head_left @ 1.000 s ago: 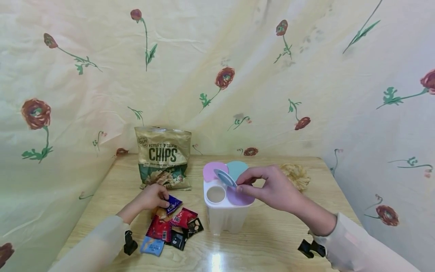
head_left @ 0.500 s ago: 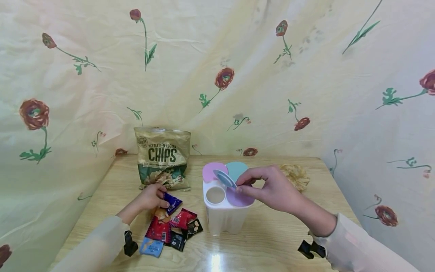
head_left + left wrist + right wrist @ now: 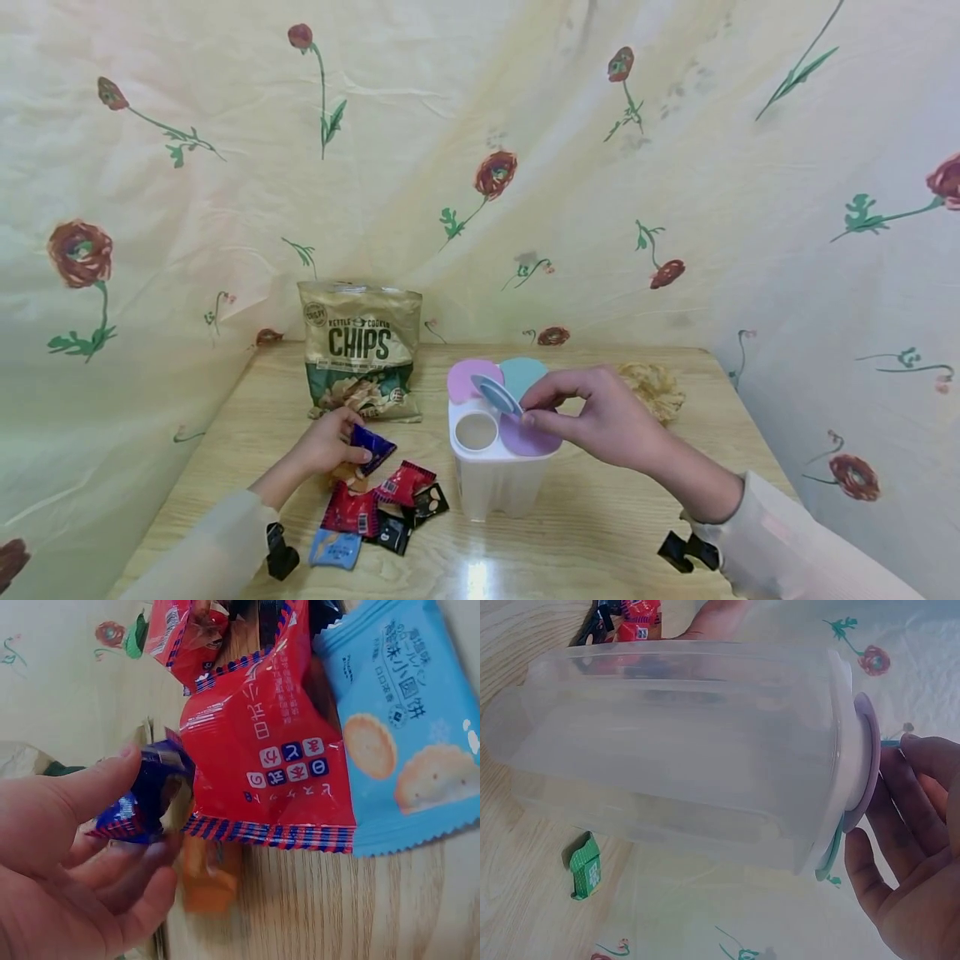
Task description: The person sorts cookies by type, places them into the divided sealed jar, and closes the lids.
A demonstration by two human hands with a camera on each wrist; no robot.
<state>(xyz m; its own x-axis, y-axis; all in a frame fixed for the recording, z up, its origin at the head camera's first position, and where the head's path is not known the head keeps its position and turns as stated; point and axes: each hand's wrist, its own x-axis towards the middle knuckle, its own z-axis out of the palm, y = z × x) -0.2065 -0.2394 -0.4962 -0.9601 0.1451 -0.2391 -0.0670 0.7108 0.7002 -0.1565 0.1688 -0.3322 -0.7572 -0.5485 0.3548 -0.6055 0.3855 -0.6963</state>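
Looking from the left, I see my left hand pinching a small blue candy wrapper between thumb and fingers, just over the pile of snack packets on the wooden table. The wrapper's long side points up and to the right, toward the chips bag standing behind. In the left wrist view the blue wrapper is partly hidden by my thumb, and I cannot read its print. A red packet and a light blue cracker packet lie flat beside it, the blue one cut off at the edge.

Next comes the clear plastic container, standing upright in the middle of the table. My right hand holds its small blue-grey flap lid tipped up by the fingertips, so one round hole is uncovered. The pink, teal and purple lids lie shut. Behind my right hand a yellowish thing is half hidden and hard to make out.
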